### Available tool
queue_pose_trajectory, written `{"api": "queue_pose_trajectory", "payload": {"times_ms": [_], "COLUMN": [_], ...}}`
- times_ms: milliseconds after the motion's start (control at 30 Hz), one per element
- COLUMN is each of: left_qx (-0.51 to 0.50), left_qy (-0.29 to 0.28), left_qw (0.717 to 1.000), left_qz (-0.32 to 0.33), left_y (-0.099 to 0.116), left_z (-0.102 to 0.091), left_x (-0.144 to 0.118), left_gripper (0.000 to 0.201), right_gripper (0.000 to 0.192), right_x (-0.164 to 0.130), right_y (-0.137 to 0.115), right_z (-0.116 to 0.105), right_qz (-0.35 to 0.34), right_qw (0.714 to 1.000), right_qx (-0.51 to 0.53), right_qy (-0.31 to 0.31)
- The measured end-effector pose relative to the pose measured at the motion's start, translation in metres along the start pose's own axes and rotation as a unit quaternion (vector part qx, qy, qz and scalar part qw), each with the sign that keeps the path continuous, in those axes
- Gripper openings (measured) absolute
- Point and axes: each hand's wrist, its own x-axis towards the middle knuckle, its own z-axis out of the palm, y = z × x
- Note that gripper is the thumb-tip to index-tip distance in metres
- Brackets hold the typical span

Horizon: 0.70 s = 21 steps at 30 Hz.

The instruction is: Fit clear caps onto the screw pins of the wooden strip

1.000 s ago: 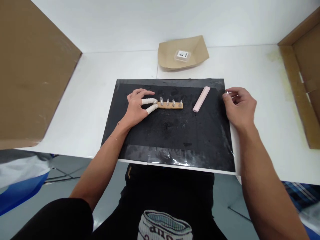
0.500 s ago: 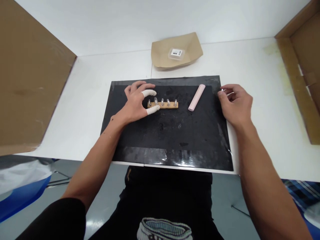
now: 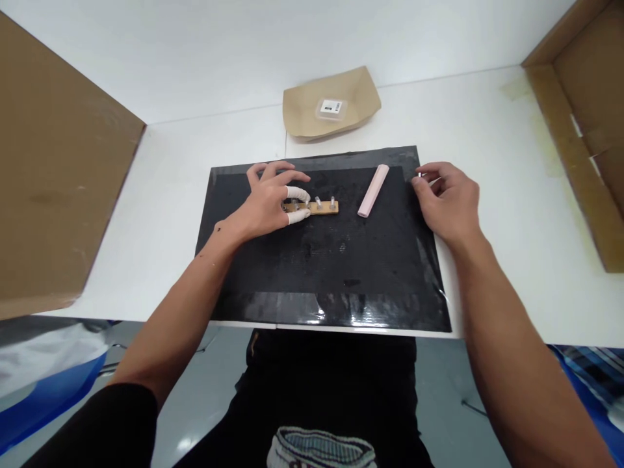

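Observation:
A short wooden strip (image 3: pixel 322 207) lies on the black mat (image 3: pixel 312 266), bearing several small clear upright pieces (image 3: pixel 333 202) that look like nail tips. My left hand (image 3: pixel 268 201) reaches over the strip's left part. Its thumb and index finger, both in white finger covers, close around one clear piece near the middle; the other fingers stay spread. At the mat's right edge, my right hand (image 3: pixel 448 198) has thumb and fingertips pinched together. A tiny glint shows at those fingertips, too small to name. Between the hands lies a pale pink bar (image 3: pixel 374 190), set at a slant.
Behind the mat sits a brown paper tray (image 3: pixel 297 114) holding a small clear plastic box (image 3: pixel 332 108) with a white label. Cardboard walls stand at left (image 3: pixel 63 162) and right (image 3: pixel 568 143) on the white table (image 3: pixel 160 195).
My left thumb and index finger have come closer together, onto a clear piece on the strip. My right hand keeps its pinch by the mat's edge. The whole view has shifted slightly.

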Motion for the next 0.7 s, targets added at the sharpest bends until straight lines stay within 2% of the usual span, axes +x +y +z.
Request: {"api": "queue_pose_trajectory", "payload": {"times_ms": [333, 533, 700], "left_qx": [-0.002, 0.013, -0.004], "left_qy": [-0.005, -0.024, -0.014], "left_qw": [1.0, 0.999, 0.999], "left_qz": [-0.02, -0.025, -0.028], "left_y": [0.005, 0.023, 0.034], "left_z": [0.004, -0.003, -0.004], "left_x": [-0.001, 0.003, 0.0], "left_gripper": [0.013, 0.008, 0.006], "right_gripper": [0.019, 0.021, 0.021], "right_x": [-0.001, -0.001, -0.002], "right_y": [0.001, 0.002, 0.002], "right_z": [0.002, 0.001, 0.001], "right_qz": [-0.007, -0.004, -0.005], "right_qw": [1.0, 1.0, 1.0], "right_qx": [-0.004, -0.007, -0.005], "right_qy": [0.005, 0.006, 0.005]}}
